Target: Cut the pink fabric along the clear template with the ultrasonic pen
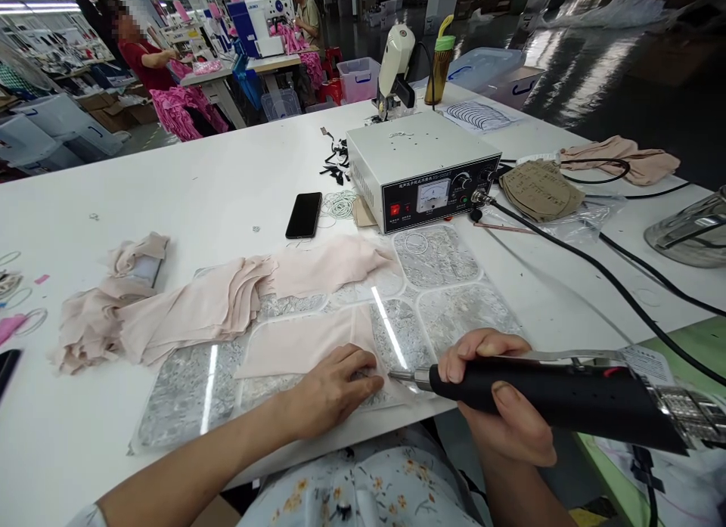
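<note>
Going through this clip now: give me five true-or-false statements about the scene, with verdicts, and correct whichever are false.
1. The right hand grips a black tool. True.

2. The tool's metal tip points toward the left hand. True.

3. The left hand is holding a phone. False: it is down at the flat pink cloth, and the phone lies on the white table.

4. The bottle behind the metal box has a red lid. False: the lid on that bottle is green.

5. The metal box stands on the table, beyond the gray mat. True.
</note>
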`<state>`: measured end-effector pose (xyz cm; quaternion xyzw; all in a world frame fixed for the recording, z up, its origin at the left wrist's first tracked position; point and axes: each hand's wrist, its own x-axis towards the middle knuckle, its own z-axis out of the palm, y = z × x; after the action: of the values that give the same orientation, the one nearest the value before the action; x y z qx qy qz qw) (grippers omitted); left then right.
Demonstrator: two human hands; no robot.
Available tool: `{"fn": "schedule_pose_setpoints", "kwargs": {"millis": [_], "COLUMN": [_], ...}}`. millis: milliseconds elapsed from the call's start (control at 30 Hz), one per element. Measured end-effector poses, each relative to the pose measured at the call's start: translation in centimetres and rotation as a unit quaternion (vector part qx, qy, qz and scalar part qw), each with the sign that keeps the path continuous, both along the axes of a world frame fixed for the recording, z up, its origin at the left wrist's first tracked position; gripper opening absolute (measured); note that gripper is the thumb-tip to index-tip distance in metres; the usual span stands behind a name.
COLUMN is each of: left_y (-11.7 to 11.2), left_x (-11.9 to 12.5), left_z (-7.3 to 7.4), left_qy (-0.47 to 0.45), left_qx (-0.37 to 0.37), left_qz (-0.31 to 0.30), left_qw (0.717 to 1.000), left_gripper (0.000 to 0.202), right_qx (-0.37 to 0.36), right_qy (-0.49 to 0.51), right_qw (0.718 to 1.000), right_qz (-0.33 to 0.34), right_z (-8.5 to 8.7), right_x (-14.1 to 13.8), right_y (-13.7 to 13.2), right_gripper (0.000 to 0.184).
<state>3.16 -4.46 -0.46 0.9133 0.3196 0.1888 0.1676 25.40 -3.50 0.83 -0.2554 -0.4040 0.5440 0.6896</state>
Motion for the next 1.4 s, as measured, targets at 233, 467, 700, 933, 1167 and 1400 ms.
{"fn": "schedule_pose_setpoints", "kwargs": {"millis": [233,467,700,933,1167,1400], "left_y": [0.0,-0.1,-0.3,-0.3,-0.3,-0.4], "left_x": [-0.1,-0.1,-0.3,-0.3,-0.3,-0.3], "left_z": [0.0,0.0,-0.2,-0.3,-0.5,-0.4], "left_qy": [-0.005,0.0,0.016,0.007,0.008,0.009], "left_qx": [0.006,0.023,0.026,0.027,0.033,0.036], "left_qz": [-0.006,-0.013,-0.014,-0.017,-0.018,-0.008], "left_qw": [1.0,1.0,0.999,0.999,0.999,0.999], "left_gripper": [0.02,0.022,0.024,0.023,0.025,0.023], "right_qx": [0.036,-0.002,-0.01,-0.004,0.003,-0.008], "right_qy": [-0.027,0.005,0.036,0.042,0.033,0.022], "right_qw": [0.999,0.999,0.997,0.995,0.997,0.998], "right_qz": [-0.002,-0.047,-0.068,-0.089,-0.068,-0.064], "right_z": [0.2,-0.2,-0.9,-0.6,-0.6,-0.6], "right_x": [-0.3,-0.5,-1.4,-2.2,-2.5,-2.7], "right_y": [0.4,1.0,2.5,3.3,3.7,3.8], "right_gripper": [0.009,0.013,0.012,0.012,0.013,0.011]}}
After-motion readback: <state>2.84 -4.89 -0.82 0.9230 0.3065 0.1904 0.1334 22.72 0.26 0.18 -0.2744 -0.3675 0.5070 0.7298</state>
